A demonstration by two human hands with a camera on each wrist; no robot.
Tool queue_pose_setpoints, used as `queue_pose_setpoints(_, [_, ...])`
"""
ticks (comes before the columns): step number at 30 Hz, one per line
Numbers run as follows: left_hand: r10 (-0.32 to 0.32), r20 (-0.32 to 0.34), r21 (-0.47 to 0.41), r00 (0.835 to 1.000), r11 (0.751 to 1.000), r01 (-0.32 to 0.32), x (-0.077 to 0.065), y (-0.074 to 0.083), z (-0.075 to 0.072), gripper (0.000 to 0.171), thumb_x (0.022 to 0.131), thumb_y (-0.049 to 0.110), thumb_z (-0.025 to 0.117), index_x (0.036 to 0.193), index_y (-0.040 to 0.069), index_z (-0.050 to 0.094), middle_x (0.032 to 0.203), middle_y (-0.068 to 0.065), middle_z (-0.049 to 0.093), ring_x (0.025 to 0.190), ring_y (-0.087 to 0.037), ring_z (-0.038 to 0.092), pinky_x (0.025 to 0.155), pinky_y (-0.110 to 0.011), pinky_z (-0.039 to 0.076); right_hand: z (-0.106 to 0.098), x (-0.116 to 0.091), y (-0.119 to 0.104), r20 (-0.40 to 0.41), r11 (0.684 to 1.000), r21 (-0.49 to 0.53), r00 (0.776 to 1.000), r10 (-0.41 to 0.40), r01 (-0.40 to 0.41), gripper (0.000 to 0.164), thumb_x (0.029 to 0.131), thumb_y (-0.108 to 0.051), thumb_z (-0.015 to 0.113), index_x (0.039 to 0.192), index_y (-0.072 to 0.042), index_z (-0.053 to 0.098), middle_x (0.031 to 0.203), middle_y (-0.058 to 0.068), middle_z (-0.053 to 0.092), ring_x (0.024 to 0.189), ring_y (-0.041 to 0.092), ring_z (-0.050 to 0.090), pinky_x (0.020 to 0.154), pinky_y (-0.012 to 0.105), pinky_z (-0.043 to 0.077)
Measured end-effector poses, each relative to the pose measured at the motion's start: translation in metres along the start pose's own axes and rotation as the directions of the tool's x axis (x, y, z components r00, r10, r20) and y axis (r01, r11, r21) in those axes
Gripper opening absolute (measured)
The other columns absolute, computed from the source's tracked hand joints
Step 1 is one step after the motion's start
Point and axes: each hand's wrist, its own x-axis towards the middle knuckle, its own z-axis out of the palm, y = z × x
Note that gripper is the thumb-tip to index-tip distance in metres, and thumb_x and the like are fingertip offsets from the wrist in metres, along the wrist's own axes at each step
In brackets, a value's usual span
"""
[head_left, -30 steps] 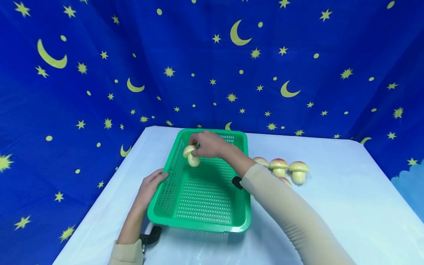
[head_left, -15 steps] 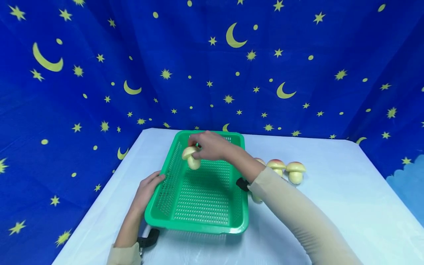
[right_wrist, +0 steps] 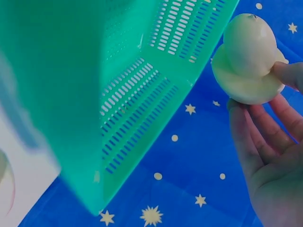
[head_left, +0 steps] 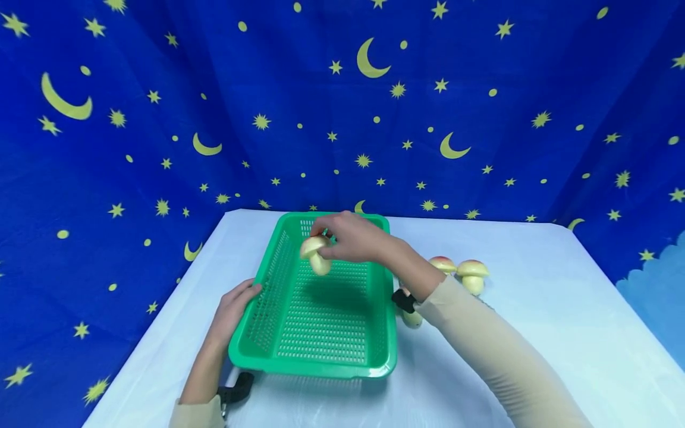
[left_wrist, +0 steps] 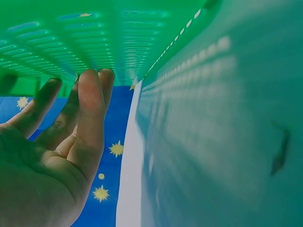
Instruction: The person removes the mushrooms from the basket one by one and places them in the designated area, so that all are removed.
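Observation:
My right hand (head_left: 357, 238) pinches a cream mushroom (head_left: 321, 264) by its stem and cap, above the green basket (head_left: 313, 367). In the right wrist view the mushroom (right_wrist: 251, 45) points stem up, with my thumb at the stem and the other fingers under the cap. My left hand (head_left: 231, 310) rests against the basket's left side. In the left wrist view the fairly straight fingers (left_wrist: 91, 101) touch the slotted wall. No mushroom shows on the visible part of the basket's floor.
To the right of the basket, mushrooms with pinkish caps lie on the white table (head_left: 556, 309): one mushroom (head_left: 473, 276) in plain view, another mushroom (head_left: 412, 319) close to the basket, others partly behind the right arm. A blue star-patterned cloth (head_left: 299, 89) hangs behind.
The right hand, still holding the mushroom, has shifted slightly right over the basket. The left hand stays at the basket's side. The head view has drifted a little.

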Motion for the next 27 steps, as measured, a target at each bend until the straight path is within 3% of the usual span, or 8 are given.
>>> queue_pose_setpoints(4, [-0.012, 0.002, -0.007, 1.000, 1.000, 0.012, 0.001, 0.000, 0.000, 0.048, 0.099, 0.041, 0.051, 0.136, 0.011, 0.054, 0.103, -0.015, 0.064, 0.077, -0.022, 0.064, 0.067, -0.035, 0.054, -0.003, -0.009, 0.005, -0.023, 1.000, -0.005, 1.000, -0.006, 0.006, 0.021, 0.086, -0.022, 0.067, 0.107, -0.019, 0.066, 0.097, -0.012, 0.062, 0.073, 0.006, 0.054, 0.059, 0.024, 0.045])
queue_pose_setpoints(12, [-0.038, 0.001, -0.022, 0.999, 0.999, 0.038, 0.003, -0.002, 0.000, 0.047, 0.100, 0.039, 0.050, 0.136, 0.011, 0.054, 0.105, -0.016, 0.064, 0.079, -0.024, 0.064, 0.067, -0.036, 0.054, -0.009, -0.025, 0.009, -0.051, 1.000, 0.026, 0.999, 0.005, -0.003, 0.023, 0.087, -0.022, 0.067, 0.109, -0.018, 0.065, 0.098, -0.011, 0.062, 0.080, 0.008, 0.057, 0.064, 0.026, 0.047])
queue_pose_setpoints(27, [-0.030, -0.003, -0.012, 1.000, 0.999, 0.030, 0.001, -0.001, 0.001, 0.048, 0.099, 0.041, 0.050, 0.136, 0.011, 0.054, 0.105, -0.015, 0.064, 0.078, -0.021, 0.063, 0.068, -0.035, 0.053, -0.024, -0.057, 0.011, -0.112, 0.998, 0.065, 0.994, 0.007, 0.000, 0.025, 0.088, -0.024, 0.068, 0.112, -0.020, 0.065, 0.103, -0.014, 0.063, 0.091, 0.002, 0.057, 0.074, 0.023, 0.049])
